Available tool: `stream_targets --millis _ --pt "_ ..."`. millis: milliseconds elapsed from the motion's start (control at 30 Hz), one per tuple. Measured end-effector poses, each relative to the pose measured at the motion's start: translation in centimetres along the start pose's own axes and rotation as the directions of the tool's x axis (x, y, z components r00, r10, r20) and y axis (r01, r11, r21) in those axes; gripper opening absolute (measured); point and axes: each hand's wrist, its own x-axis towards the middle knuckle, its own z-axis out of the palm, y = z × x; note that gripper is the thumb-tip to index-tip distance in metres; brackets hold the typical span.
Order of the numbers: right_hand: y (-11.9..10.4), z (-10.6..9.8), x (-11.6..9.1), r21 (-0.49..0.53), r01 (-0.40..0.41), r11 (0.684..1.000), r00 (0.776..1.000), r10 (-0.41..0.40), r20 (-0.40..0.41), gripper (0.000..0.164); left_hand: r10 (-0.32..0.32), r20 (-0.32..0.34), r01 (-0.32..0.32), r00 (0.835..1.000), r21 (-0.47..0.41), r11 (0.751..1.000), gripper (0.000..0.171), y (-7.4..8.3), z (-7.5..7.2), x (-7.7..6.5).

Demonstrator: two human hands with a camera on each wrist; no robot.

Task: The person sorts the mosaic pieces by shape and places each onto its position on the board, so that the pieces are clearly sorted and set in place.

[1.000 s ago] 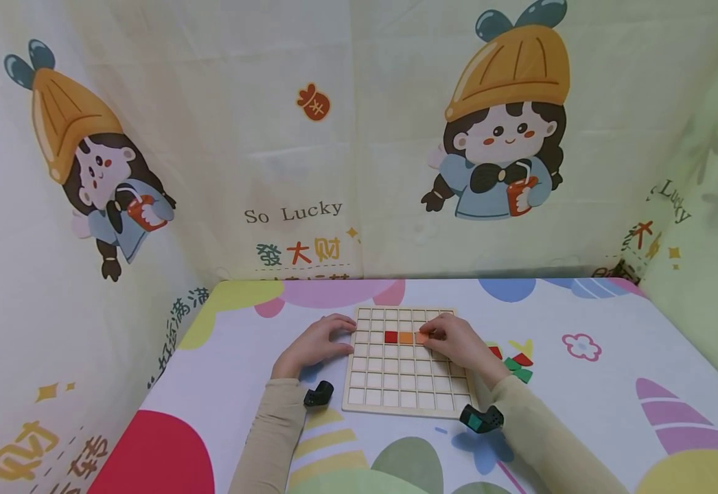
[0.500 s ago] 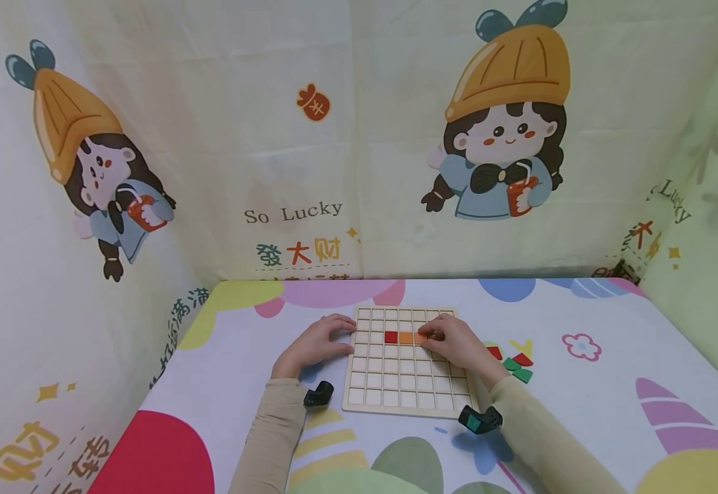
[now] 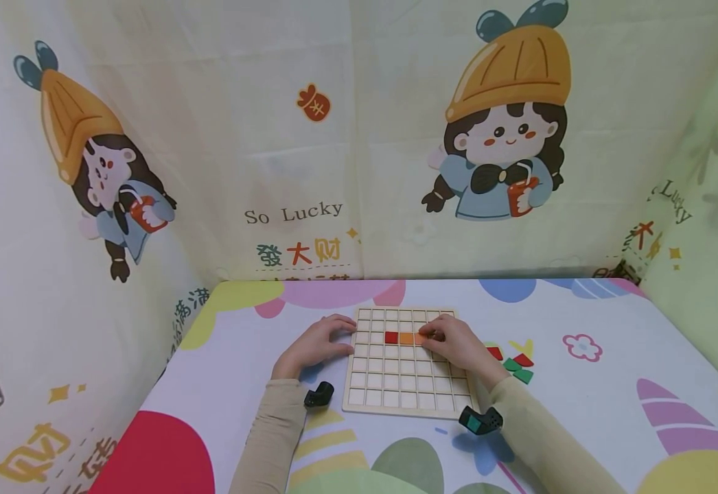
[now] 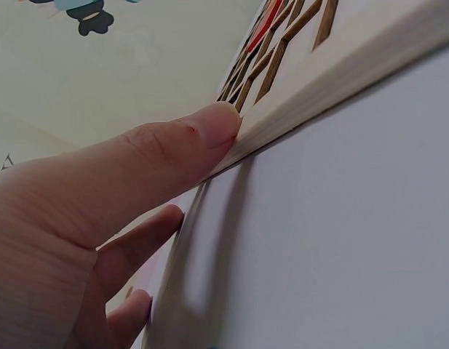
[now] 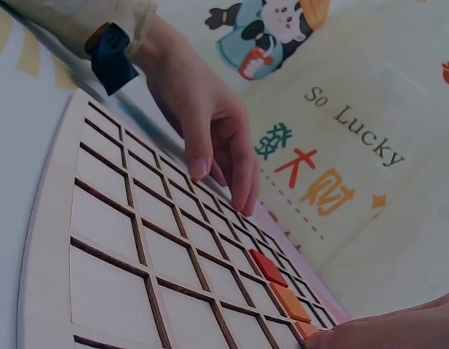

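On the desk [image 3: 581, 425], mid-scene, a gridded wooden board [image 3: 408, 414] lies flat between your hands. Your left grip [image 3: 320, 344] is wide and relaxed, thumb touching the board's left edge, holding nothing. Your right grip [image 3: 458, 343] is nearly closed, fingertips pinching an orange tile over the board's far half. Just left of it sits a second orange tile [image 3: 406, 338], then a red tile [image 3: 391, 337]. Loose red pieces [image 3: 522, 359] and green pieces [image 3: 522, 375] lie right of the board.
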Motion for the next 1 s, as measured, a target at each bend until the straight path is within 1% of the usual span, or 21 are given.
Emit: stream_targets --millis 333,633,867,1000 --pt "0.33 0.31 -0.08 0.023 0.002 1.000 1.000 -0.002 -0.011 0.022 -0.005 0.002 0.005 1.000 0.002 1.000 0.040 -0.18 0.11 -0.05" --pt "0.42 0.36 -0.11 0.024 -0.004 1.000 1.000 0.004 -0.015 0.023 -0.002 -0.004 0.002 1.000 0.000 1.000 0.040 -0.15 0.16 -0.06" --pt "0.26 0.06 -0.30 0.029 -0.018 0.999 1.000 0.019 -0.018 0.025 0.003 -0.004 -0.003 1.000 0.003 1.000 0.040 -0.18 0.12 -0.01" --pt "0.16 -0.42 -0.61 0.055 -0.022 0.998 0.999 0.023 -0.024 0.029 0.003 -0.004 -0.003 1.000 -0.002 1.000 0.041 -0.15 0.04 0.02"
